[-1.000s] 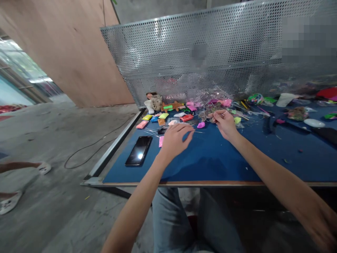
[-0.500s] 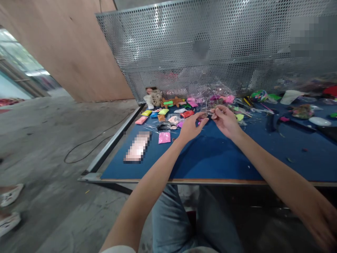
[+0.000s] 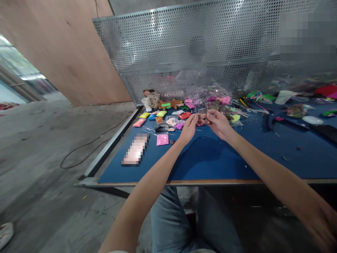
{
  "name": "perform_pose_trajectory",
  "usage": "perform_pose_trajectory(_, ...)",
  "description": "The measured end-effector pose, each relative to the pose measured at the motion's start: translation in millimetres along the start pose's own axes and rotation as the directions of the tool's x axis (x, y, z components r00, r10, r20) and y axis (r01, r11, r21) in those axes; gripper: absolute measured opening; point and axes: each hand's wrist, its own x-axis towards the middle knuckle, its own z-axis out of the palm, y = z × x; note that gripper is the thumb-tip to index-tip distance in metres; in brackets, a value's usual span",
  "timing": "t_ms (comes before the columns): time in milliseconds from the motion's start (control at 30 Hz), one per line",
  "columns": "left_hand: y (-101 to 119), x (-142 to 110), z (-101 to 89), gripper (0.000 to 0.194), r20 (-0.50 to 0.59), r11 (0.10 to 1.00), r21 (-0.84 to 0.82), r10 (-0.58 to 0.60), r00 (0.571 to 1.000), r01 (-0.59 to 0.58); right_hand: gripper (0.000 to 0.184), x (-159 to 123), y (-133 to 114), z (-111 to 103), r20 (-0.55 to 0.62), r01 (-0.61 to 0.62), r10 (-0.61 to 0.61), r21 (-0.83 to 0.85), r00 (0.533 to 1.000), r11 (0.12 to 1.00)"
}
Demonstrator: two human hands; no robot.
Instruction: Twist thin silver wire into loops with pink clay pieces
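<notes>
My left hand (image 3: 189, 128) is closed, its thumb and fingertips pinched together over the blue tabletop (image 3: 210, 160). Facing it, my right hand (image 3: 220, 125) is also closed in a pinch. The fingertips of both hands nearly meet around something small and dark, too hidden to name. Behind them lies a heap of clear plastic bags (image 3: 210, 93) with pink pieces. Left of my left hand are a purple packet (image 3: 179, 125), a red packet (image 3: 185, 115), a black bundle (image 3: 161, 128) with thin wires, and a pink packet (image 3: 162, 139).
A blurred-out flat rectangle (image 3: 135, 149) lies at the table's left. Yellow packets (image 3: 144, 115) and a twine ball (image 3: 154, 101) sit at the back left. A perforated metal panel (image 3: 163, 49) rises behind. Rightward are a white cup (image 3: 285, 97) and a white oval piece (image 3: 312, 120).
My left hand's spread thumb and fingers have closed into a pinch against my right fingertips. The whole view has shifted slightly, with table things now a little further left.
</notes>
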Motion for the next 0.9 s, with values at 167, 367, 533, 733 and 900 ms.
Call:
perform_pose_trajectory(167, 3.9, -1.7, 0.0, 0.039, 0.049, 0.999, -0.027, 0.041, 0.998, -0.04, 0.046, -0.1, 1.4, 2.2, -0.012, 0.001, -0.002, -0.028, 1.0, 1.0)
perform_pose_trajectory(367, 8.3, 0.4, -4.4, 0.034, -0.034, 0.997, 0.053, 0.063, 0.997, -0.061, 0.042, -0.8, 6.7, 4.7, 0.003, 0.032, -0.032, -0.103, 0.999, 0.994)
perform_pose_trajectory(533, 1.3, 7.5, -14.9, 0.035, -0.046, 0.998, -0.064, -0.007, 0.999, 0.004, 0.035, 0.9, 1.2, -0.9, 0.047, 0.122, -0.115, -0.191, 0.992, 0.974)
perform_pose_trajectory(733, 0.0, 7.9, -24.6, 0.035, 0.018, 0.986, -0.137, -0.093, 0.995, 0.095, 0.03, 0.8, -8.1, -11.3, 0.076, 0.218, -0.204, -0.398, 0.976, 0.891)
perform_pose_trajectory(900, 0.7, 7.4, -22.5, 0.038, 0.002, 0.917, -0.367, -0.166, 0.986, 0.155, 0.033, -3.6, -12.7, -8.2, 0.126, 0.251, -0.218, -0.508, 0.968, 0.824)
